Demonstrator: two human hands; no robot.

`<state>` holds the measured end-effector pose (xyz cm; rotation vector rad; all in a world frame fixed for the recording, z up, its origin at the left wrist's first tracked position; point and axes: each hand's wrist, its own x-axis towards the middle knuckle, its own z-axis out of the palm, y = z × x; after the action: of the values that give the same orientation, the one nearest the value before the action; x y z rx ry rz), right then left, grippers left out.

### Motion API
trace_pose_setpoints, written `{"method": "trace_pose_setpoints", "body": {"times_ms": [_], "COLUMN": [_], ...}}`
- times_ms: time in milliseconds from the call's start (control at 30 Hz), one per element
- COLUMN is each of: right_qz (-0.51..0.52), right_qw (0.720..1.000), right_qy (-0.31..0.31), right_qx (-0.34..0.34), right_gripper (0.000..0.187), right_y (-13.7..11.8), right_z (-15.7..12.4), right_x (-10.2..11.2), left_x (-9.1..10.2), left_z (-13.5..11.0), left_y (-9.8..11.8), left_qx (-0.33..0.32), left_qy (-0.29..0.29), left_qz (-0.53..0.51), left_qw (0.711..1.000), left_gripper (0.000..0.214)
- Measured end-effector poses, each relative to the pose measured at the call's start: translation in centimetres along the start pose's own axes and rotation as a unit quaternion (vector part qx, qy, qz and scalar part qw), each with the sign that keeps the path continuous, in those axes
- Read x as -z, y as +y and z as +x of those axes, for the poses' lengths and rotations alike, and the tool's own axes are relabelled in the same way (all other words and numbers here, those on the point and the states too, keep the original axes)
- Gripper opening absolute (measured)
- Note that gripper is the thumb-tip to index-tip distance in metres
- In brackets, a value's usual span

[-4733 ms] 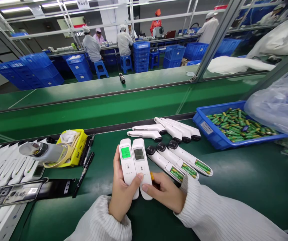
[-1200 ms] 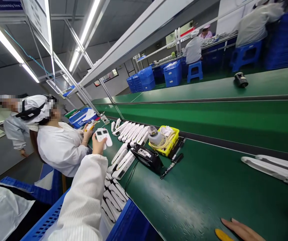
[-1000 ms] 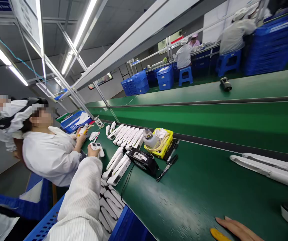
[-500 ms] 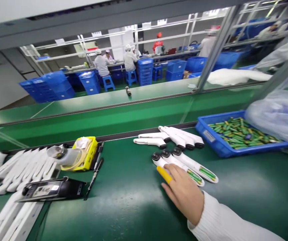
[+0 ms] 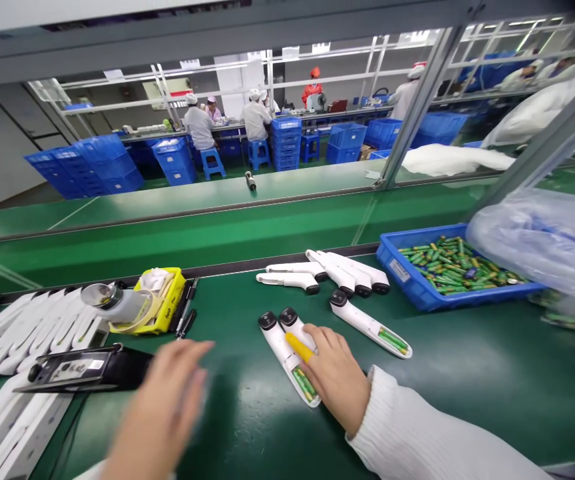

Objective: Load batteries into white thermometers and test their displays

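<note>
My right hand (image 5: 335, 377), a yellow cot on its forefinger, lies flat on two white thermometers (image 5: 280, 341) that rest back-up on the green bench, their battery bays open and green batteries showing. A third such thermometer (image 5: 370, 325) lies apart to the right. My left hand (image 5: 160, 413) hovers low at the front left, blurred, fingers stretched out with nothing in them. Several more white thermometers (image 5: 327, 270) lie further back.
A blue bin (image 5: 407, 283) of green batteries stands at the right under a plastic bag (image 5: 542, 240). At the left are a yellow tray (image 5: 165, 310), a metal-capped bottle (image 5: 105, 300), pens (image 5: 185, 320), a black device (image 5: 92, 370) and rows of white thermometers (image 5: 27, 327). Other workers sit far behind.
The view swung from the left back to the bench. My left hand came back without the two thermometers it held. My right hand slid two open-backed thermometers leftward, away from the third.
</note>
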<state>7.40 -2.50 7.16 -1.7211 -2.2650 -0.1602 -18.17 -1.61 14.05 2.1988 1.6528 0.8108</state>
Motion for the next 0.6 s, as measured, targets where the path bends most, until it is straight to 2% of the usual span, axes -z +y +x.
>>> {"method": "trace_pose_setpoints", "body": {"times_ms": [67,133,200,267,333,367,400,433,500,533,567,600], "right_qz": [-0.019,-0.037,-0.044,-0.012,0.104,0.2,0.314,0.433,0.634,0.702,0.75,0.78], "right_qw": [1.0,0.999,0.998,0.997,0.988,0.968,0.93,0.869,0.71,0.639,0.585,0.552], "right_qy": [-0.008,-0.021,-0.045,-0.062,-0.064,-0.066,-0.077,-0.093,-0.127,-0.134,-0.131,-0.125], "right_qx": [0.009,0.007,-0.009,-0.044,-0.097,-0.133,-0.175,-0.219,-0.279,-0.286,-0.28,-0.266], "right_gripper": [0.014,0.014,0.015,0.018,0.021,0.023,0.026,0.026,0.021,0.018,0.02,0.025], "right_y": [-0.5,-0.3,0.5,1.8,3.2,3.9,4.5,4.9,5.3,5.3,5.2,5.1], "right_z": [0.5,0.9,1.4,2.1,2.9,3.3,3.6,3.8,4.1,4.1,4.1,4.1], "right_x": [-0.4,-0.7,-0.7,-0.4,-0.1,0.1,0.2,0.4,0.5,0.5,0.6,0.7], "left_x": [-3.1,-6.0,-7.9,-8.8,-9.1,-9.2,-9.2,-9.1,-8.8,-8.5,-8.3,-8.0], "left_z": [0.1,0.6,1.2,1.7,2.1,2.3,2.5,2.8,3.6,4.1,4.6,5.1], "left_y": [2.3,4.1,4.9,4.8,4.2,3.8,3.4,2.9,2.1,1.9,1.7,1.7], "left_qx": [-0.031,-0.053,-0.057,-0.043,-0.013,0.006,0.024,0.04,0.067,0.08,0.096,0.111], "left_qy": [-0.156,-0.226,-0.235,-0.211,-0.168,-0.144,-0.125,-0.113,-0.11,-0.117,-0.127,-0.14], "left_qz": [0.019,0.013,0.007,-0.009,-0.058,-0.089,-0.118,-0.142,-0.172,-0.185,-0.206,-0.232], "left_qw": [0.987,0.973,0.97,0.976,0.984,0.986,0.985,0.983,0.977,0.972,0.965,0.956], "left_gripper": [0.035,0.042,0.04,0.032,0.022,0.019,0.016,0.015,0.02,0.024,0.028,0.034]}}
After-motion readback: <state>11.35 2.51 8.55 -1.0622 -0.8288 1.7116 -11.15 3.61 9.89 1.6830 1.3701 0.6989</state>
